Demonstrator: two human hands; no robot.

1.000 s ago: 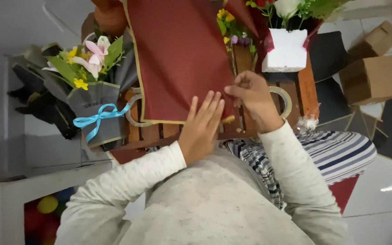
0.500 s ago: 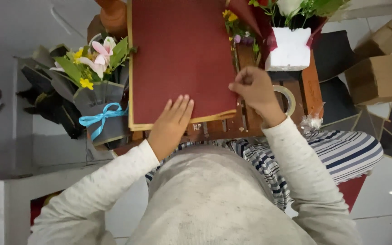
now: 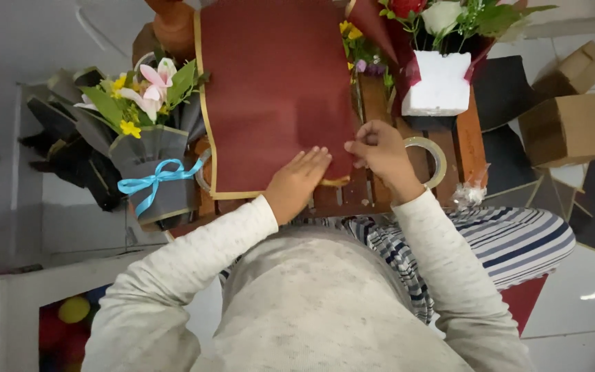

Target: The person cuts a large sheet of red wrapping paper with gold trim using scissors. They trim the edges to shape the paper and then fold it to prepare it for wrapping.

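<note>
Wrapping paper (image 3: 277, 96), dark red with gold edge: one sheet, flat on slatted wooden table (image 3: 463, 138). Left hand (image 3: 296, 182) spread flat on its near edge; right hand (image 3: 379, 148) pinching the right corner. Risk: the pinch may crease or tear (thin sheet). Tape rolls (image 3: 430, 160): two. Bouquets (image 3: 149, 138): two.
</note>
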